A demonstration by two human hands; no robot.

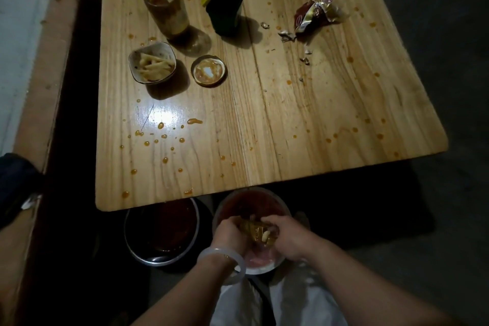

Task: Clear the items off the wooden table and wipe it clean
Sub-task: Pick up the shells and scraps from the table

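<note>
Left hand: my left hand (229, 230), with a pale translucent bangle (222, 259) on the wrist, works nearest the lens; its fingers curl round one end of a crumpled brown food-smeared wrapper (260, 230).
Right hand: my right hand (287, 235) grips the other end of the same wrapper, fingers curled and pressed together.
Held item position: the wrapper hangs directly over a round white bowl with red sauce residue (275, 265), which sits below the near table edge, off the table.
Adjacent vessel: a round metal pan with dark red residue (132, 233) sits just beside the bowl, partly under the table edge.
Step in hand: I judge this as the clearing step, scraps being gathered into the bowl; wiping is not yet begun.
Task surface: the light wooden table (291, 114) is spattered with orange sauce drops.
Items left, far left: a tall smeared glass jar (166, 8), a small square white dish of pale food strips (152, 64) and a round gold-rimmed jar lid (209, 70) just beside that dish.
Items left, centre: a dark green container with its yellow flip lid open (225, 8).
Items left, right: a crumpled red foil packet (315, 13) with shell scraps (287, 36) near it.
Next move: release the wrapper into the bowl, then reach forward for the dish and lid, the nearest items.
Caution: I judge the sauced jar likely to be slippery; grip it firmly.
</note>
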